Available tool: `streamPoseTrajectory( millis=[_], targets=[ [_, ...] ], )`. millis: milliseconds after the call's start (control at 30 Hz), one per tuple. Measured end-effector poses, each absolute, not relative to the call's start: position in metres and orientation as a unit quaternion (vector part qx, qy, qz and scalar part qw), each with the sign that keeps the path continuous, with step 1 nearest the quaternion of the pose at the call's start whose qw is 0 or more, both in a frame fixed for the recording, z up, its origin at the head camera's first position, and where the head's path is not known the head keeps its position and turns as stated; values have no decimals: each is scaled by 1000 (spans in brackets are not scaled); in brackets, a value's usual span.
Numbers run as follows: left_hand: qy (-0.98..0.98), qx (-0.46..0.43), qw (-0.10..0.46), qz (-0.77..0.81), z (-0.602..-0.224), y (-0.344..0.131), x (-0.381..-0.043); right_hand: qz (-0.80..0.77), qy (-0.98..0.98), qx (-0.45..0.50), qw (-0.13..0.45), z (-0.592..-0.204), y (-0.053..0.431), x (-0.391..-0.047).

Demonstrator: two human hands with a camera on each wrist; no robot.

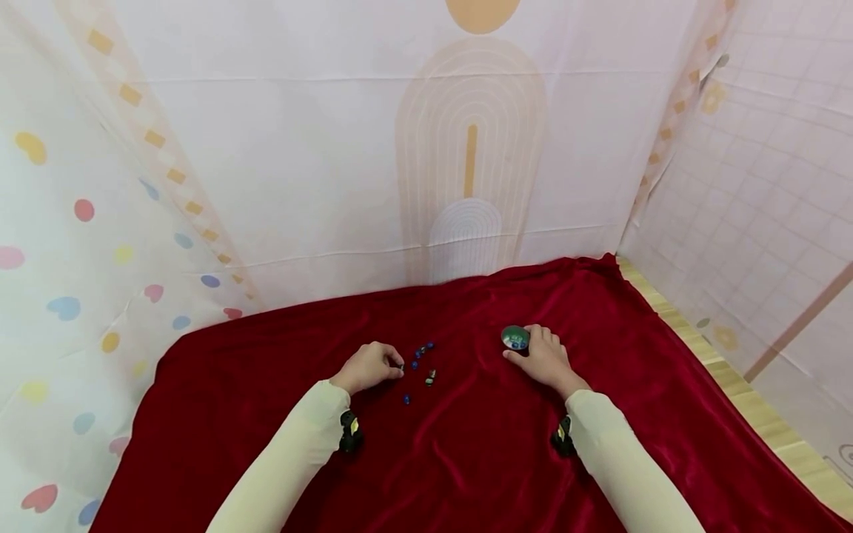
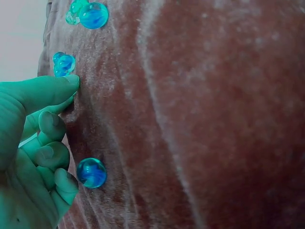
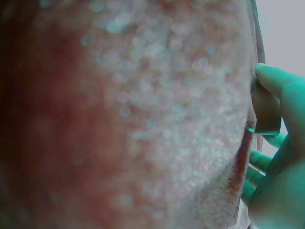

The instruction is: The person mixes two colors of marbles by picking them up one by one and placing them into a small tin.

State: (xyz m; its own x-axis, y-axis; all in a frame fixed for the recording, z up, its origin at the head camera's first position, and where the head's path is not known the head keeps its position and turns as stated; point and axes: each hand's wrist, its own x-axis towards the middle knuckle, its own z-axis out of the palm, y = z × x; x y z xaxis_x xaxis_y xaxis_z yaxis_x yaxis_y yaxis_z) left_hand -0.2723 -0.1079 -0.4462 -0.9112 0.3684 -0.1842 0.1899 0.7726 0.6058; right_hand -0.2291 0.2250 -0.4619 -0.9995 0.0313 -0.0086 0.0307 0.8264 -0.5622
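My left hand (image 1: 372,366) is low over the red cloth, thumb and forefinger pinching a small marble (image 1: 401,366). In the left wrist view the other fingers curl loosely, and a blue marble (image 2: 91,172) lies beside them. Just past the thumb tip sits a small group of marbles (image 2: 65,64), with another blue marble (image 2: 94,15) farther off. My right hand (image 1: 545,357) grips a small round cup (image 1: 515,329) from its right side. Green shows inside this cup, with a few blue marbles (image 1: 517,345) in it. The right wrist view catches only the cup's brownish side (image 3: 266,109).
Between the hands, several blue marbles (image 1: 415,365) and a few greenish clear ones (image 1: 429,380) lie scattered. A single blue marble (image 1: 406,399) is nearer me. The rumpled red cloth (image 1: 466,459) reaches a patterned curtain (image 1: 320,185) behind; a wooden edge (image 1: 706,363) shows at right.
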Motion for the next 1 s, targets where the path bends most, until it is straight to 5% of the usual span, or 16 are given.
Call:
streamPoseTrajectory(
  millis=[1000],
  targets=[
    [922, 203, 132, 302, -413, -41, -287, 293, -956, -20, -15, -462, 226, -231]
  ],
)
